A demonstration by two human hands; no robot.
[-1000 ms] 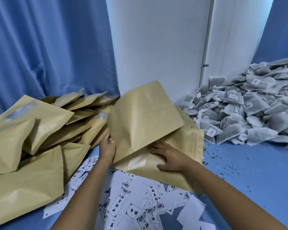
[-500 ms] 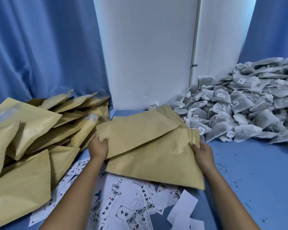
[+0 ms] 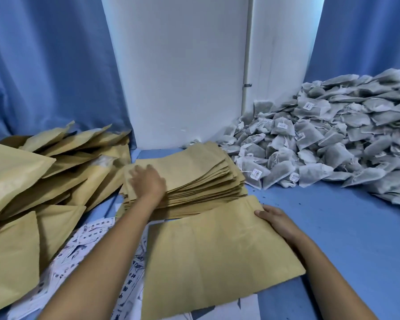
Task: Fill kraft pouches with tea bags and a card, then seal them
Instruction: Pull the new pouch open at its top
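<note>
Kraft pouch [image 3: 217, 250] flat, matte, right hand [image 3: 278, 221] gripping its edge, left hand [image 3: 148, 181] spread on pouch stack [image 3: 194, 179].

Tan kraft pouches [image 3: 208, 248]; grey tea bags [image 3: 333, 146]; blue table [image 3: 344, 227].

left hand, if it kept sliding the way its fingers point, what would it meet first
The left hand lies flat on the stack of empty kraft pouches, fingers aimed up-left. Going on, it would likely pass the stack's edge and meet the heap of filled tan kraft pouches, though depth is unclear.
</note>
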